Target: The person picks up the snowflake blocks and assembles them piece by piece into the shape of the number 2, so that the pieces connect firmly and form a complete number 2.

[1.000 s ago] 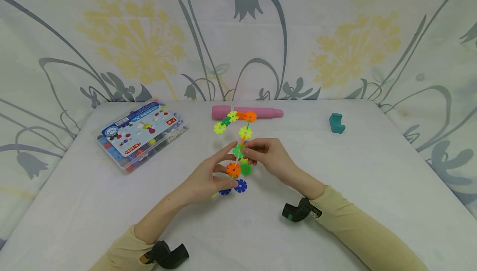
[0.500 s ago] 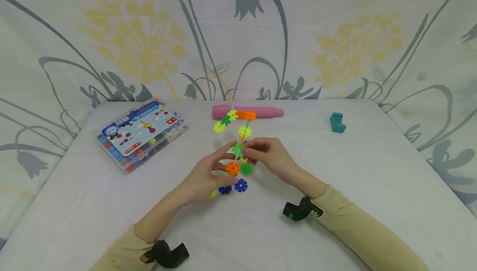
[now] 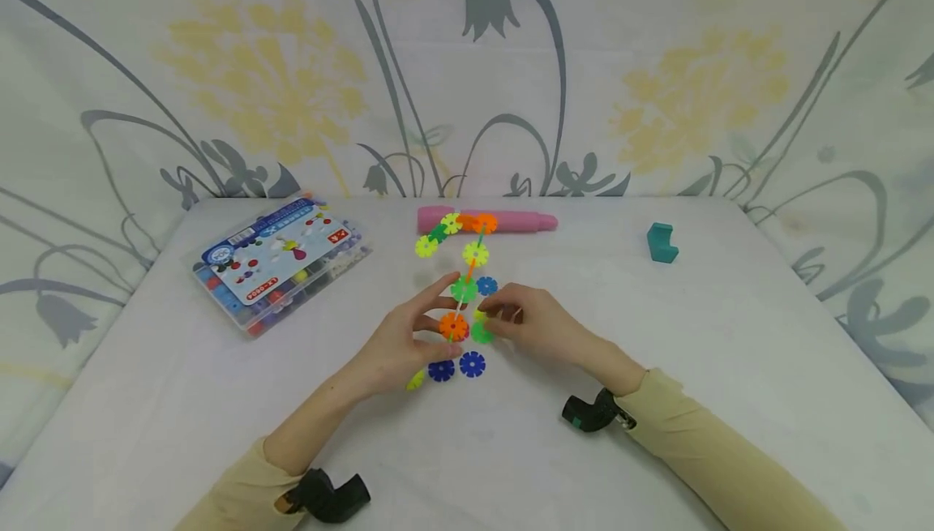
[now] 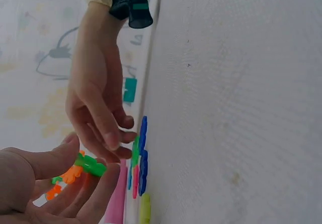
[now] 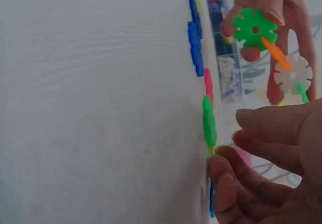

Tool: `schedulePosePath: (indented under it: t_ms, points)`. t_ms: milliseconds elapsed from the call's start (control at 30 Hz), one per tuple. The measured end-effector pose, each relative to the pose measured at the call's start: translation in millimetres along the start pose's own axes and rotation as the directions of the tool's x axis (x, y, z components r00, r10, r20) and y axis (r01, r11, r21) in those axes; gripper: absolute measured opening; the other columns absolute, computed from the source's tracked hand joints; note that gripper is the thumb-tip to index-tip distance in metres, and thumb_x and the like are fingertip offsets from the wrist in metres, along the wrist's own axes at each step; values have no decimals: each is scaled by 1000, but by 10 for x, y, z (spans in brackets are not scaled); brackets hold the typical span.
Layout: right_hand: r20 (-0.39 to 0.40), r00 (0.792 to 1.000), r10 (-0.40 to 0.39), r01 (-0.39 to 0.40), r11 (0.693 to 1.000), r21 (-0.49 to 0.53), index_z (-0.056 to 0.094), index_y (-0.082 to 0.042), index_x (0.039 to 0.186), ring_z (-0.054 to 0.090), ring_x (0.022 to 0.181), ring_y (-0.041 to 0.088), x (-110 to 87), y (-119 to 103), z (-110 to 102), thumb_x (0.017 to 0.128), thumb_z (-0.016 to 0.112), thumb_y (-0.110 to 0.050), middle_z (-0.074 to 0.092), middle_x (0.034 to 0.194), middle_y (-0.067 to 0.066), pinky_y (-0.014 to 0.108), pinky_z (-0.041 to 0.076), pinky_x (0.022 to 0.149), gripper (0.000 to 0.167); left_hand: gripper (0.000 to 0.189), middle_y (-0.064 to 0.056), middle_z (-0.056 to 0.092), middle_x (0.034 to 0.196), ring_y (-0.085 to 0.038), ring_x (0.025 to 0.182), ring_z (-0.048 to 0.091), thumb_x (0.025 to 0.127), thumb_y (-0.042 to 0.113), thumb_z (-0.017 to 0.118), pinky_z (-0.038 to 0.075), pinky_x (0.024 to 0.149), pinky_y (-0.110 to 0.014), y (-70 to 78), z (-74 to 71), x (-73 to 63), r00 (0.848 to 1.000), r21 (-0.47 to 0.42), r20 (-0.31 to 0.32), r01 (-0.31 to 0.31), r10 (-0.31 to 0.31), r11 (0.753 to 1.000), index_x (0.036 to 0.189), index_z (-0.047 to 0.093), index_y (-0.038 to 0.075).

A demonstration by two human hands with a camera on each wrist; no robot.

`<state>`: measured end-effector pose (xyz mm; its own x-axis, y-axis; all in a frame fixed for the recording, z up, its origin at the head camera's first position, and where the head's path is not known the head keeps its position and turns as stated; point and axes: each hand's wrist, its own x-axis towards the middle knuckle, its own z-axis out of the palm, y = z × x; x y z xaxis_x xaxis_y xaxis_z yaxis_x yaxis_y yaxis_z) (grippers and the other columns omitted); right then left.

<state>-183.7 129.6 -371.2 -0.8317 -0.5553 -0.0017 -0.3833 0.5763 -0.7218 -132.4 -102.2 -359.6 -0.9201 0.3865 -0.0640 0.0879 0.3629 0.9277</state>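
Note:
My left hand [image 3: 397,349] holds a chain of slotted plastic discs [image 3: 454,327] by its near end. In the left wrist view the end piece, a green disc [image 4: 93,165], sits between thumb and fingers. The chain runs away from me in orange, green, white and yellow, bending left at its far end. My right hand [image 3: 540,324] is low over the loose discs with nothing seen in its grasp. Its fingertips are at a loose green disc [image 5: 209,121] and a mostly hidden yellow one. Loose blue discs [image 3: 472,364], a light blue disc [image 3: 486,285] and a yellow-green disc [image 3: 416,380] lie around.
A clear compartment box [image 3: 280,263] of coloured pieces stands at the back left. Behind the chain lies a pink tube-shaped object [image 3: 511,221]. A teal block [image 3: 661,243] is at the back right. The white-covered table [image 3: 730,336] meets a flowered cloth behind.
My right hand has let go of the chain's green disc and moved down toward the loose discs. The light blue disc shows more now. My left hand keeps its hold, the chain shifting slightly left.

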Motion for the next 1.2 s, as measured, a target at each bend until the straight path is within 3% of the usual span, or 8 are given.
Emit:
schedulePosePath:
  t_ms: [100, 267, 433, 667, 800, 967, 1200]
  points:
    - [40, 997, -64, 70, 985, -160, 73, -11, 115, 52, 81, 12, -1, -4, 45, 92, 73, -16, 59, 99, 2, 24, 48, 71, 24, 87, -12, 52, 146, -28, 113, 61, 89, 5, 74, 58, 90, -38, -3, -1, -2, 1000, -1, -15, -4, 4, 1000, 158, 29, 33]
    - [67, 995, -73, 84, 979, -187, 71, -10, 108, 49, 78, 12, -6, -11, 77, 89, 76, -15, 56, 97, 1, 23, 46, 68, 21, 87, -12, 52, 145, -29, 113, 60, 88, 6, 75, 58, 89, -38, -20, -6, 1, 999, 0, -30, -12, 12, 1000, 158, 29, 32]
    - [74, 995, -62, 69, 993, -96, 64, -9, 105, 53, 75, 12, -23, -27, 73, 88, 76, -11, 62, 88, -1, 24, 48, 68, 21, 88, -9, 52, 146, -29, 115, 59, 88, 6, 75, 58, 90, -38, -28, -13, 14, 999, -21, -44, 2, -3, 1000, 157, 29, 37]
    - [93, 996, -17, 11, 998, 62, 69, -6, 99, 63, 65, 12, -31, -113, 18, 87, 77, -11, 67, 76, -1, 28, 56, 66, 15, 90, -6, 51, 146, -28, 115, 58, 87, 8, 76, 58, 90, -37, 7, -36, 21, 998, -44, -59, 11, -14, 999, 155, 29, 42]
    - [196, 980, 29, -79, 965, 251, 68, -4, 92, 70, 62, 19, 7, -217, 62, 88, 76, -15, 70, 73, 5, 34, 60, 65, 14, 89, -9, 52, 145, -29, 112, 59, 88, 7, 75, 58, 90, -38, 22, -54, 9, 997, -50, -81, -23, 19, 998, 157, 28, 39]
    - [315, 949, 31, -158, 908, 388, 63, -2, 100, 74, 67, 25, 13, -275, 239, 94, 70, -17, 75, 80, 10, 35, 61, 69, 17, 88, -7, 53, 144, -28, 110, 61, 89, 7, 74, 58, 90, -37, 45, -58, -3, 993, -71, -114, -39, 31, 997, 156, 28, 40]
    - [236, 972, 0, -102, 901, 421, 68, -3, 104, 71, 67, 22, -18, -293, 338, 94, 69, -15, 74, 80, 9, 33, 60, 68, 15, 89, -5, 52, 145, -28, 109, 61, 89, 7, 75, 58, 89, -37, 46, -49, 2, 991, -96, -134, -34, 21, 995, 156, 28, 41]
